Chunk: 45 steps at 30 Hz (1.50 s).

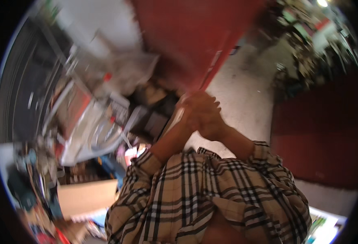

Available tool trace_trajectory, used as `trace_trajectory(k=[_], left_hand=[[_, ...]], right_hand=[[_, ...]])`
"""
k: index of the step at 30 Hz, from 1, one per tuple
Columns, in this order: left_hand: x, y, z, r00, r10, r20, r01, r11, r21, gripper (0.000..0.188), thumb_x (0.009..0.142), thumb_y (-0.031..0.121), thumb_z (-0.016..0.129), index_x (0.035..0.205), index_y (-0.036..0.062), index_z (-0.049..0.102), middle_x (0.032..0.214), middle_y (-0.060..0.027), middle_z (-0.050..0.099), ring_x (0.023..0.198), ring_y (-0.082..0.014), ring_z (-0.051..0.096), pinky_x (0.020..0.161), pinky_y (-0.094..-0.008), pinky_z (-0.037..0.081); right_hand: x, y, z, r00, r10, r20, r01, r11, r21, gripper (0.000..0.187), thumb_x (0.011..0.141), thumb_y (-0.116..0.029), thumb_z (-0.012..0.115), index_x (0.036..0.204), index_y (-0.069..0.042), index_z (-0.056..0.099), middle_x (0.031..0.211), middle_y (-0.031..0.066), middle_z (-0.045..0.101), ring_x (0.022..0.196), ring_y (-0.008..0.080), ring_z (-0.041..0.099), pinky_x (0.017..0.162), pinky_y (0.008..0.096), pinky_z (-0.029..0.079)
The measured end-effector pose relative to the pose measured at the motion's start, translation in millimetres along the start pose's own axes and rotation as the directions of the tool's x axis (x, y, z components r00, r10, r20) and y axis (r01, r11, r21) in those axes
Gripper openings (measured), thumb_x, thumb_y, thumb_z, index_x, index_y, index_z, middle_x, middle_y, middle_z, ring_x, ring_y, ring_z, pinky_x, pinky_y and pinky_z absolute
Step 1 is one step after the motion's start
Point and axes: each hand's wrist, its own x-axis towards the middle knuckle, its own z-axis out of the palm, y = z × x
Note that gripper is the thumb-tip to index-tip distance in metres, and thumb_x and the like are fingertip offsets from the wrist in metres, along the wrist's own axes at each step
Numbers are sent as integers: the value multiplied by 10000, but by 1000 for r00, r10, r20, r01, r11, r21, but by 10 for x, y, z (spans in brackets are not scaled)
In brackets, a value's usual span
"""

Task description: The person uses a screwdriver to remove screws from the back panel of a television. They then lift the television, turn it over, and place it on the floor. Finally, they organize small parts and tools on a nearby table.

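Note:
My two hands meet in front of my chest, with motion blur over them. My left hand (193, 106) lies across the right one, its fingers bent over it and the fingertips showing at the right side. Under and against it is my right hand (212, 125), whose own fingers are mostly hidden by the overlap. No object shows between them; anything small inside is hidden. Both forearms come out of the checked sleeves of a tan shirt (187, 191).
Beyond the hands stands a large red panel (179, 36). A dark red surface (321, 134) is at the right, with piled clutter (317, 53) behind it. Pale floor (244, 89) runs between. At the left are a white appliance-like part (97, 136) and a cardboard box (85, 197).

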Motion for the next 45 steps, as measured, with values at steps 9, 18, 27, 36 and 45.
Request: trace_trajectory(k=[9,18,27,36,45], left_hand=[[1312,-115,1609,975,-187,118,41,677,735,681,1019,511,229,1419,-21,375,1454,-176,417,1348,-286,393,1131,-419,264],[2671,-1842,1086,581,-332,743,-813,-281,510,529,951,396,413,1294,9,519,1325,-211,519,1205,-392,498,1063,-541,321],[4525,-2307,495,903,-183,389,-423,-538,729,322,959,256,469,1144,25,595,1091,-157,618,951,-335,604,883,-467,455],[6398,-2369,606,734,-563,-380,674,673,305,624,993,536,275,1196,34,584,1030,-88,614,937,-290,646,876,-454,506],[8140,-2600,1303,660,-689,300,657,723,215,642,942,556,349,1303,45,493,1168,-130,588,1100,-271,578,933,-404,470]], right_hand=[[-2167,1905,-784,108,945,-308,-992,81,-102,347,960,-264,492,1158,-5,608,1056,179,643,966,356,630,866,418,504],[-1720,2040,-1613,400,916,-40,1,43,999,481,989,-328,444,1324,15,481,1233,164,564,1138,278,553,981,368,458],[-1555,2913,-3129,144,981,131,-38,-126,991,553,1005,-411,401,1343,22,466,1345,166,496,1212,287,512,1034,403,407],[-336,3823,-4555,673,513,-533,-620,784,-28,505,923,-333,542,1319,-22,497,1195,226,504,1097,400,522,928,426,437],[229,5916,-4816,827,366,-426,-536,741,-405,485,838,-313,601,1241,-43,572,1161,189,541,1162,391,504,1014,494,349]])
